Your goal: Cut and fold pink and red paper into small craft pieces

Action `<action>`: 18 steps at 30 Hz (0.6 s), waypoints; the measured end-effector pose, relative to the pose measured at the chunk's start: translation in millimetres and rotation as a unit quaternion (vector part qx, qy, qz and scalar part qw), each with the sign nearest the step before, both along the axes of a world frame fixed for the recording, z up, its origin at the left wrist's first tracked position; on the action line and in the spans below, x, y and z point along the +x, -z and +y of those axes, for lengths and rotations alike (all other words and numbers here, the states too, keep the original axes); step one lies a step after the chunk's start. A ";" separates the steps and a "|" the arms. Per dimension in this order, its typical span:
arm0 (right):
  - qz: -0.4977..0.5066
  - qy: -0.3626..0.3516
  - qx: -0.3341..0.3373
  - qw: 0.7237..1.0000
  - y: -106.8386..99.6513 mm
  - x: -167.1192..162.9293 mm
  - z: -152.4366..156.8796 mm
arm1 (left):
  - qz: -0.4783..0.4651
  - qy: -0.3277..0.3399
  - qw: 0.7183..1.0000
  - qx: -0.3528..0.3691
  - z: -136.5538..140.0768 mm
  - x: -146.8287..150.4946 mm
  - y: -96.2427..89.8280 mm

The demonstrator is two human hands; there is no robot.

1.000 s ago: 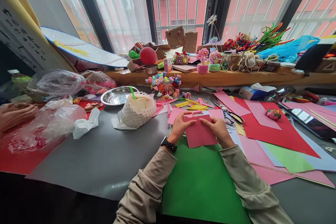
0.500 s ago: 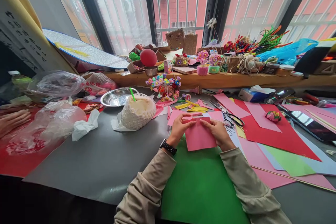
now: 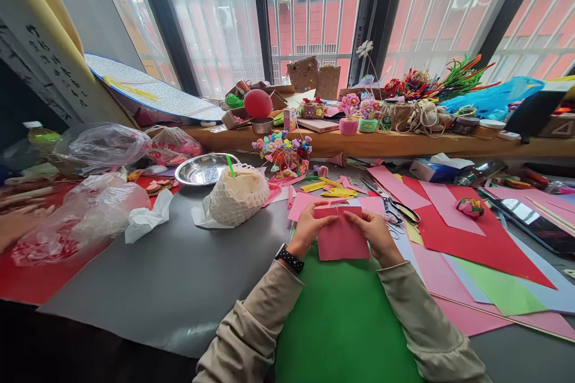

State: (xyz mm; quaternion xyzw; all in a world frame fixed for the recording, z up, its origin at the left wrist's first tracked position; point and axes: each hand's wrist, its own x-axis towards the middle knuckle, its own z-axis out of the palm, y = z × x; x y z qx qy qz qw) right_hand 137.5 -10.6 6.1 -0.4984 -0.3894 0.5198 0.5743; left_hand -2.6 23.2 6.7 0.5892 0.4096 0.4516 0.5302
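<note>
Between my hands is a piece of pink paper (image 3: 344,242), with a folded strip along its top edge. My left hand (image 3: 309,226) pinches it near the upper left, thumb on the near face. On the upper right, my right hand (image 3: 376,230) grips it in the same way; the fingers behind are partly hidden. The paper is held over the far end of a green sheet (image 3: 345,317). Just beyond lie yellow paper pieces (image 3: 339,190) and more pink paper. Scissors (image 3: 404,210) rest to the right of my right hand.
Left of my hands stands a coconut in white foam netting (image 3: 239,194) with a green straw, near a metal plate (image 3: 202,170). Coloured sheets, including a red one (image 3: 476,251), and a phone (image 3: 530,221) lie to the right. Another person's hand (image 3: 22,218) is at far left.
The pink paper's top strip now stands out more clearly as a folded band, and both hands have shifted slightly on it. The other person's hand at far left has moved. The view tilts slightly.
</note>
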 end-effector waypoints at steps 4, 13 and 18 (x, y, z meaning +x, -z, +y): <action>0.039 0.009 -0.017 0.999 0.2 -2.1 -0.4 | -0.007 -0.007 1.000 0.015 -1.7 0.3 -1.1; 0.005 0.025 -0.003 1.000 3.7 -1.7 0.3 | -0.018 -0.014 0.999 0.025 -1.8 -0.4 -1.3; 0.003 0.023 -0.003 1.000 2.5 -1.9 0.7 | -0.026 -0.009 0.999 0.023 -0.3 0.1 0.2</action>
